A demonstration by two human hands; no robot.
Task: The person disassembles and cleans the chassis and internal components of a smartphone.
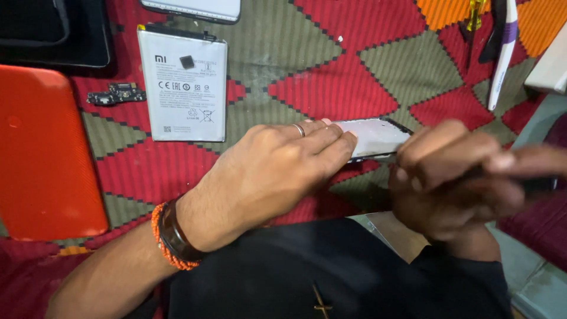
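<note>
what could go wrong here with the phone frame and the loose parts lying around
1. The left hand pins the phone frame only at one end; the blurred right hand works at the other end, so the frame might tip or slip.
2. The battery lies bare on the woven cloth, so a sliding tool could perhaps dent it.
3. The small circuit board lies loose beside the battery and could get knocked away.

The left hand (269,171) wears a silver ring (299,129); its wrist carries an orange beaded bracelet (160,241) and a dark band (176,233).
</note>
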